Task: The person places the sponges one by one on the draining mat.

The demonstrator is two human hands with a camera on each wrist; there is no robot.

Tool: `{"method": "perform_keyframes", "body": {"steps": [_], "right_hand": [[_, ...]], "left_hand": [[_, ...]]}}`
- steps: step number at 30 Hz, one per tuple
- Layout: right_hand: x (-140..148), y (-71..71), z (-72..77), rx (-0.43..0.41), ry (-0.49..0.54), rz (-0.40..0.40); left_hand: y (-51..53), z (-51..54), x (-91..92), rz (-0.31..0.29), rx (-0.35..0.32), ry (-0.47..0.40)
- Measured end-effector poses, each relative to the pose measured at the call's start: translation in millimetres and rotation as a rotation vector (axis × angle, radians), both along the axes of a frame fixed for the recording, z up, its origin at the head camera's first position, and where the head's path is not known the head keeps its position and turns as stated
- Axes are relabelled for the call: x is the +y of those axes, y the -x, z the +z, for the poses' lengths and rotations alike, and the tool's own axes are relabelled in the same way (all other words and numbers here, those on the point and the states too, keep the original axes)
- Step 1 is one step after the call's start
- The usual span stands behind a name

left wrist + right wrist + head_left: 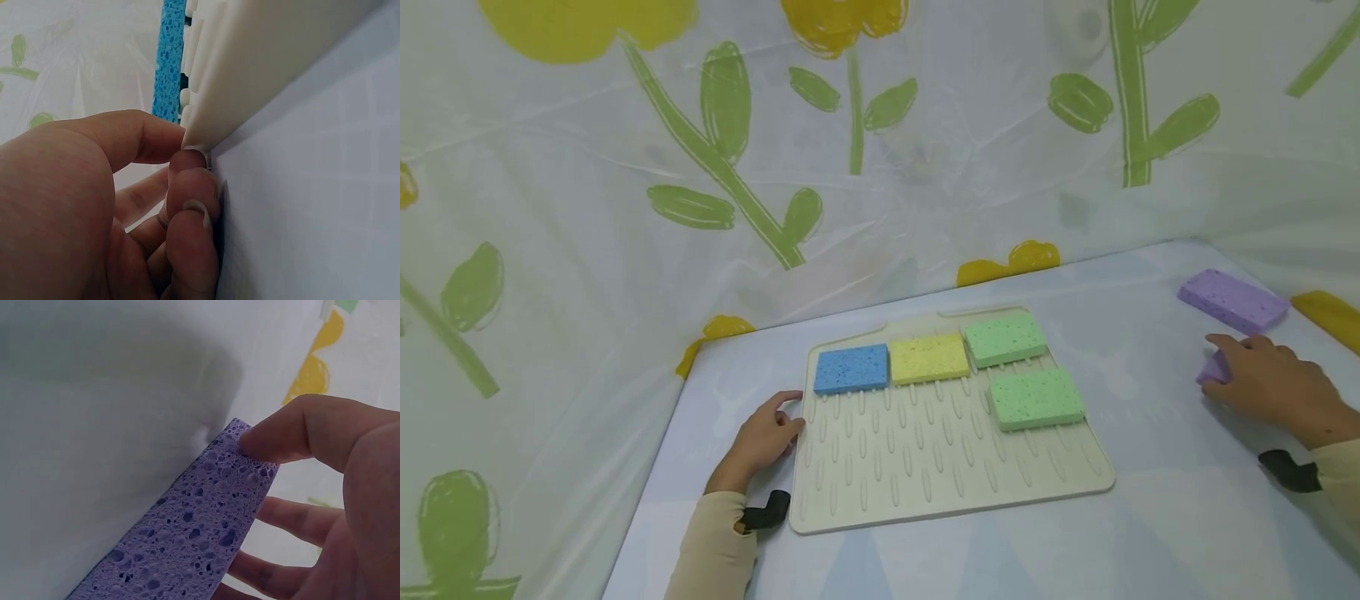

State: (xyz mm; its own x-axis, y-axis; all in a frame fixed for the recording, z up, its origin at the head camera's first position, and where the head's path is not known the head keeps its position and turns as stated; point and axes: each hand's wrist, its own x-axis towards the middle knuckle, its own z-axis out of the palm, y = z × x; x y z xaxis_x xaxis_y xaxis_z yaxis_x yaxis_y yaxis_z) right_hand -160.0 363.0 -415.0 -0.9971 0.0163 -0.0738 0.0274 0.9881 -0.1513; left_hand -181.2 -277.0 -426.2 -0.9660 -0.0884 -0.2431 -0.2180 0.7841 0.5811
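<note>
the left hand is at the left edge of the mat, thumb and a fingertip touching it, other fingers curled; how firmly they press is hard to tell. its forearm slants up outside the mat's near left corner. the right hand is well apart, right of the mat, thumb opposing its fingers in a pinch.

Open table separates the mat, free along its near side, from the right hand. A blue sponge, yellow sponge and green sponges obstruct the mat's far and right parts; the left hand blocks its left edge.
</note>
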Motion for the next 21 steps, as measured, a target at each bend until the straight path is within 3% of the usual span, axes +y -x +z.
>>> {"method": "perform_keyframes", "body": {"steps": [3,13,21], "right_hand": [[0,-1.0,0.5,-0.018,0.007,0.013],[-13,0.8,7.0,0.047,-0.031,0.067],[-35,3.4,10.5,0.145,-0.045,0.145]], "left_hand": [[0.0,-0.5,0.6,0.002,-0.002,0.002],[-0.8,-0.5,1.6,0.016,-0.011,-0.006],[-0.2,-0.9,0.6,0.006,-0.001,-0.01]]}}
